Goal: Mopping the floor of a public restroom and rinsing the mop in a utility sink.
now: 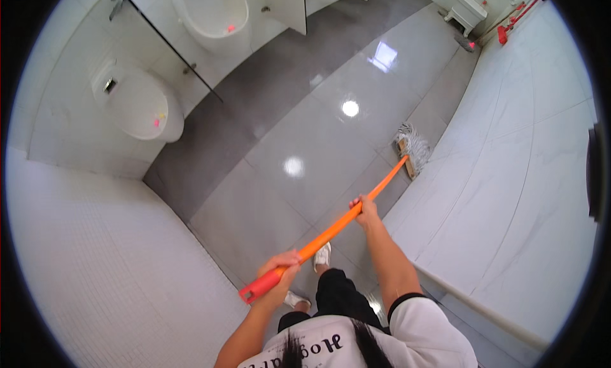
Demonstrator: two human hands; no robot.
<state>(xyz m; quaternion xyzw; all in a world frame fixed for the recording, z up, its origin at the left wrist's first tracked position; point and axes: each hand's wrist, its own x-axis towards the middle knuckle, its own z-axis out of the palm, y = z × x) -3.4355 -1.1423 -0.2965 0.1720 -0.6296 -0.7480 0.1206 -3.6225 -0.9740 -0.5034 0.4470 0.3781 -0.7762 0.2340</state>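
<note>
My left hand (pixel 281 267) is closed around the upper part of an orange mop handle (pixel 329 232), just above its red end grip (pixel 259 286). Farther down the same handle, my right hand (pixel 364 210) grips it. The handle slants away to the upper right. At its far end the mop head (pixel 414 148), with grey-white strings and a wooden block, lies on the grey tiled floor (pixel 286 196), close against the foot of the right-hand wall.
Two wall urinals (pixel 138 105) with small coloured pieces inside stand along the left, beside partition panels (pixel 286 7). A white plastic bucket (pixel 465 12), another mop head (pixel 464 43) and a red-handled tool (pixel 503 33) are in the far corner. White tiled walls (pixel 506 153) flank the floor.
</note>
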